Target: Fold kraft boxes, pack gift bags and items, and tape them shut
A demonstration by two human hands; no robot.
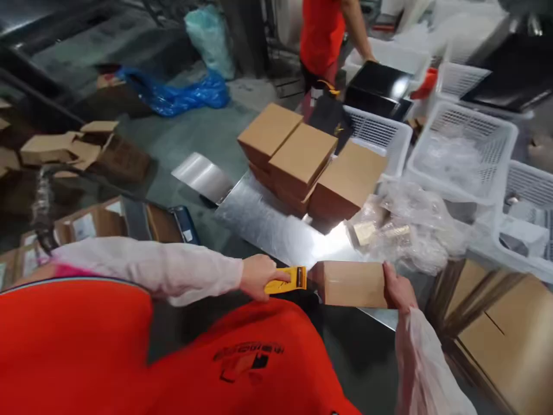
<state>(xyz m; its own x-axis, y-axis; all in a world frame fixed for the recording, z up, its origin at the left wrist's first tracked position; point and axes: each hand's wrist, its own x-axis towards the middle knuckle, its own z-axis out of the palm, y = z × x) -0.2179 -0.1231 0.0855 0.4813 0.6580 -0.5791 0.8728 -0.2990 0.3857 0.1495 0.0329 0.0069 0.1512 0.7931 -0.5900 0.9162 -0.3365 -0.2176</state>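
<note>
My left hand (258,278) is wrapped round a yellow tool (285,280), whose dark-slotted head points right. Just beyond that head is a small brown cardboard box (356,284). My right hand (401,287) grips this box at its right end, holding it level near the front edge of the shiny metal table (276,227). The tool's head is close to the box's left end; whether they touch I cannot tell. Behind, on the table, stand several closed brown boxes (302,155), with clear plastic bags (415,230) to their right.
White plastic baskets (464,153) stand at the right. A person in red (322,40) is across the table, one hand on a black box (375,86). Cartons (510,340) sit lower right, more boxes (86,227) at left. Blue plastic (181,98) lies on the floor.
</note>
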